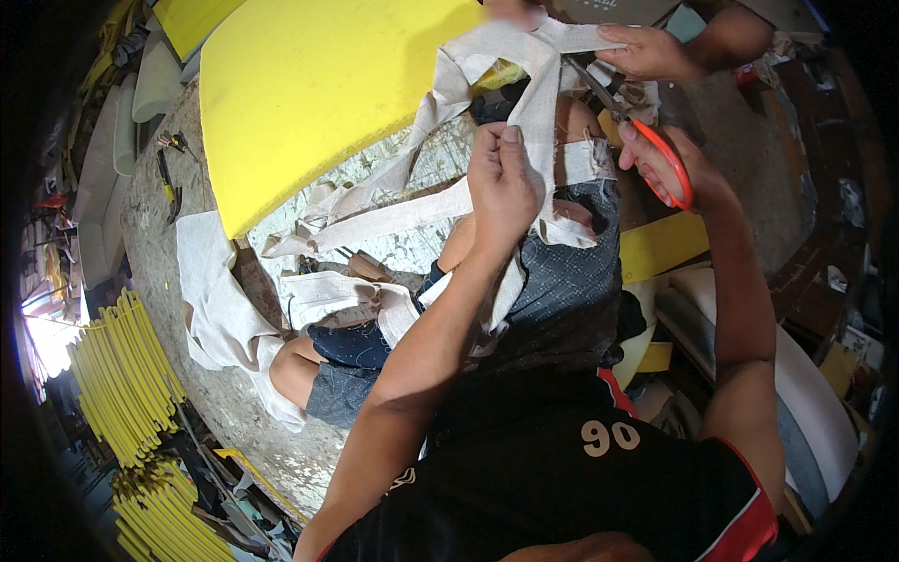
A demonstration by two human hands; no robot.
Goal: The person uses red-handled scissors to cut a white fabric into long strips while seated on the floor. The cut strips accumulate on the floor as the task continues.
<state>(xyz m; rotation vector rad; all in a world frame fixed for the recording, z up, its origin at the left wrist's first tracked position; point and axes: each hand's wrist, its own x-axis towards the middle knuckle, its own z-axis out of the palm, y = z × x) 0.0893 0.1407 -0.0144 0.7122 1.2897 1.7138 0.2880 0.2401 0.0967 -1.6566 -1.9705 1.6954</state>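
Note:
My left hand is closed on an off-white fabric strip, which runs up toward the top and hangs down beside my fist. In my right hand is a pair of scissors with orange handles, my fingers in the loops. Their dark blades point up and left, close to the strip's right edge; whether they are parted I cannot tell. Another person's hand pinches the strip's far end at the upper right. More strips trail left of my left hand.
A large yellow foam sheet lies on the worn table. A black-and-yellow hand tool is left of it. Off-white cloth drapes over the table beside my leg. Curved yellow strips are stacked at lower left. Rolled material stands at right.

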